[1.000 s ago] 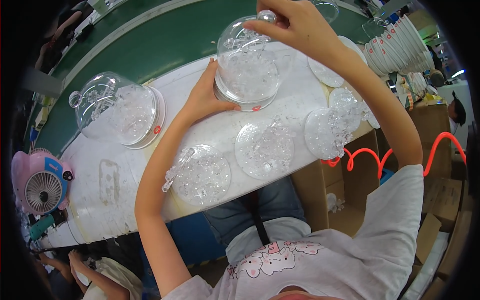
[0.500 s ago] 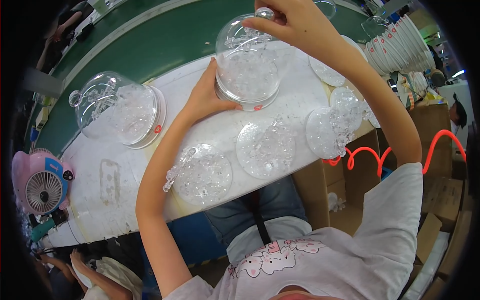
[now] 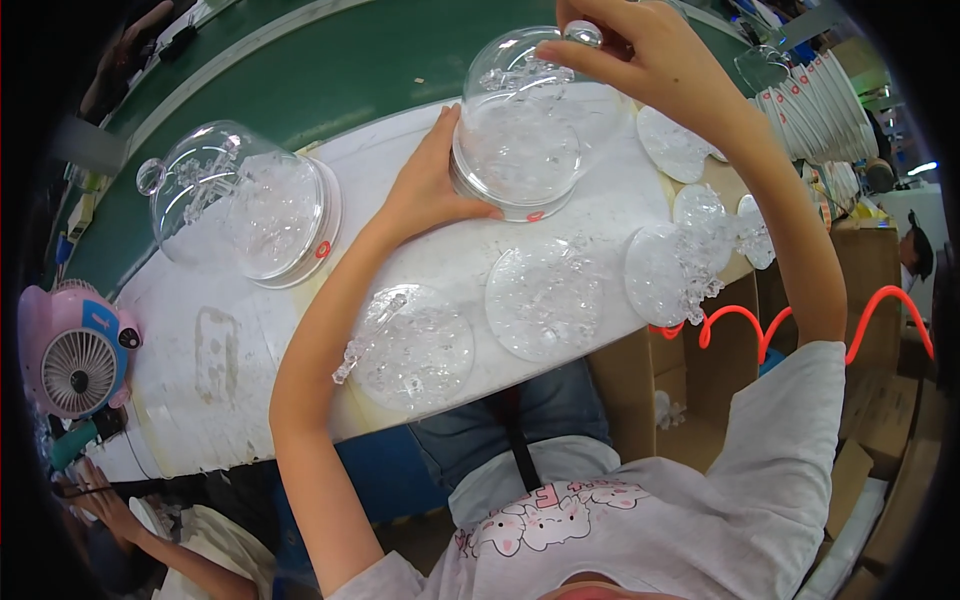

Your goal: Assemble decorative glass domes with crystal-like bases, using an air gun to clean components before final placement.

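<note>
At the far side of the worktable stands a clear dome cover (image 3: 500,90) with a round knob (image 3: 582,35) on top. Thumb and fingers of my right hand (image 3: 650,65) close on this knob. My left hand (image 3: 430,190) is curved round the white round base (image 3: 525,213) at the dome's lower edge, thumb in front. Through the dome I see clear crystal-like pieces. Whether the rim sits fully on the base, I cannot tell. Nearer me lie white discs with clear pieces on them: a left disc (image 3: 415,350) and a middle disc (image 3: 545,300).
Another domed piece (image 3: 245,205) stands at left, near a pink fan (image 3: 80,350). More discs (image 3: 660,275) lie at right, before stacked white plates (image 3: 815,105). A red coiled hose (image 3: 735,312) hangs over cardboard boxes (image 3: 705,400). Behind runs a green belt (image 3: 330,75). Another person's arm (image 3: 190,555) shows lower left.
Both hands and the dome have shifted slightly right, the grip unchanged. The whole view has moved a little too. At the lower left, the other person's hands have changed position.
</note>
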A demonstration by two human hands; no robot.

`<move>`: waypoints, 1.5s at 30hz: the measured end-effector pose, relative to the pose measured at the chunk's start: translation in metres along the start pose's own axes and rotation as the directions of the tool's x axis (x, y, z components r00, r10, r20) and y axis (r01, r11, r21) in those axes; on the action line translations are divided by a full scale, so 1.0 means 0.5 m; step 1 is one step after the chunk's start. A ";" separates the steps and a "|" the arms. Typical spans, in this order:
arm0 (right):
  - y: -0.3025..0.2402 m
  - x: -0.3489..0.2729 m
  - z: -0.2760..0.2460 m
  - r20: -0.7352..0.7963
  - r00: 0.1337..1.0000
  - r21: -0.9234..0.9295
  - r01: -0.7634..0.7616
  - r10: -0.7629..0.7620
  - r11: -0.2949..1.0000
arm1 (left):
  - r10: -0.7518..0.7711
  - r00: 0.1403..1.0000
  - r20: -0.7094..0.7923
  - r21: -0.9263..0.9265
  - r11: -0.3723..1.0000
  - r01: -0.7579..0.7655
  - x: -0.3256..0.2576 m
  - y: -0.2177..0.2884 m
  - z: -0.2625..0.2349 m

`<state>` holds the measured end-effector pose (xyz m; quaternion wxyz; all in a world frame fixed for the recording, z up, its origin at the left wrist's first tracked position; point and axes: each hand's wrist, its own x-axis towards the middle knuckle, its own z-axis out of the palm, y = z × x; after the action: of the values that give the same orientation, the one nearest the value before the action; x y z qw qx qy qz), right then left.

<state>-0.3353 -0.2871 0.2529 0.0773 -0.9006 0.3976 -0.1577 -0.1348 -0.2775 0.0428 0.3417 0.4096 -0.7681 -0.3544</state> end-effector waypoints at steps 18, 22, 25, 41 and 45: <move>0.052 0.010 0.050 -0.161 0.982 0.088 0.111 -0.096 0.990 | 0.045 0.999 -0.005 -0.058 0.997 -0.045 0.002 -0.005 -0.004; 0.054 -0.008 0.035 -0.112 0.991 0.009 0.070 -0.069 0.997 | 0.004 1.000 0.023 -0.053 0.999 -0.003 0.005 0.009 -0.003; 0.056 -0.030 0.035 -0.177 0.984 0.017 0.009 -0.006 1.000 | -0.004 0.999 0.032 -0.072 0.997 0.006 0.000 0.008 -0.008; 0.170 -0.079 0.199 0.464 0.874 0.320 -0.316 0.143 0.893 | -0.547 0.663 -0.512 -0.004 0.773 0.635 -0.421 0.052 -0.268; 0.145 -0.038 0.238 0.415 0.904 0.257 -0.229 0.107 0.939 | -0.133 0.771 -0.623 0.257 0.896 0.362 -0.393 -0.043 -0.285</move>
<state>-0.3563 -0.3199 0.1177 0.3047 -0.8534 0.4222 -0.0241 0.0742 -0.1528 0.0526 0.4308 0.6542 -0.6129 -0.1039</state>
